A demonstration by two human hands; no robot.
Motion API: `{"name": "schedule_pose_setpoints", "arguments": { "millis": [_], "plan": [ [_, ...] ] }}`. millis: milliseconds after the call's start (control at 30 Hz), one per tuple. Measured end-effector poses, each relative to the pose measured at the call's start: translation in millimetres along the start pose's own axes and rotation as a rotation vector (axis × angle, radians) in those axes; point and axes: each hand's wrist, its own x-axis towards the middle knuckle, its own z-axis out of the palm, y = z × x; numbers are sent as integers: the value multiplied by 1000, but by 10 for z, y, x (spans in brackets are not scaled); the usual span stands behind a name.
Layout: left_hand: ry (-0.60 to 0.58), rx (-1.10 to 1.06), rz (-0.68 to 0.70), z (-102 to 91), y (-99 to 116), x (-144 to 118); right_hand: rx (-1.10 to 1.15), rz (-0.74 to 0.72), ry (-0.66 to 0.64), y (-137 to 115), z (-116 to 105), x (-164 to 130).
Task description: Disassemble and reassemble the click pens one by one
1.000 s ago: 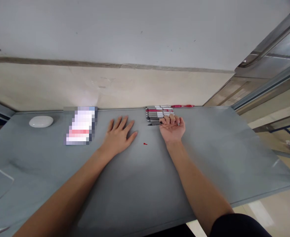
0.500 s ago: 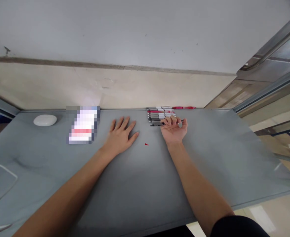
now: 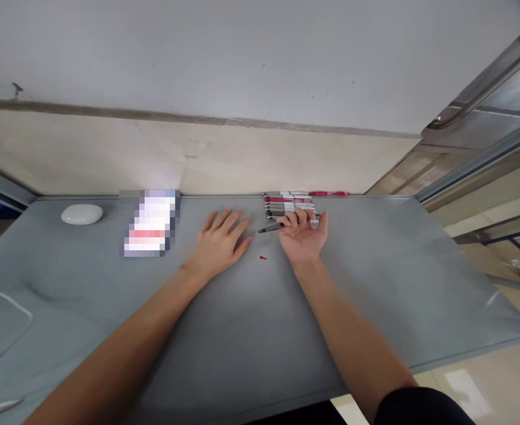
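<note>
My right hand (image 3: 303,236), palm turned up, has its fingers closed around a dark pen (image 3: 270,228) whose tip points left toward my other hand. Just behind it, a row of several pens (image 3: 281,200) with grey, white and red barrels lies side by side against the wall; my fingers hide part of the nearest ones. My left hand (image 3: 219,242) is palm down over the grey table, fingers spread, holding nothing. Between the two hands a small red mark (image 3: 263,257) shows on the tabletop.
A red pen (image 3: 329,193) lies along the back edge of the grey table (image 3: 251,336). On the left are a phone (image 3: 151,224) with a blurred screen and a white rounded case (image 3: 81,214). A white cable (image 3: 9,298) runs along the left edge. The wall (image 3: 242,159) rises directly behind.
My right hand has moved a little left and toward me with the dark pen, drawing it away from the row. My left hand has shifted slightly right, its fingers a little raised.
</note>
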Motion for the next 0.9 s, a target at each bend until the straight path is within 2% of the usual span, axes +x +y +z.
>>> {"name": "schedule_pose_setpoints", "arguments": {
  "millis": [133,267,467,600,700,767,833,900],
  "plan": [
    [78,-42,128,-83,67,54,26,49,-40,67,85,-84],
    [91,-53,195,-111,113,69,4,89,-46,118,178,-163],
    [74,-87,158,-74,105,50,21,129,-78,165,194,-203],
    [86,-112,90,-74,79,46,-214,75,-22,126,122,-72],
    [106,-99,61,-86,59,49,-586,-126,-2,42,88,17],
    [105,-92,49,-95,54,54,-934,-354,-36,-27,79,18],
    [83,-100,37,-103,56,58,-1319,-611,-192,-86,66,-28],
    [62,-110,28,-111,61,62,-1593,-834,-447,-117,36,-99]
  ]
}}
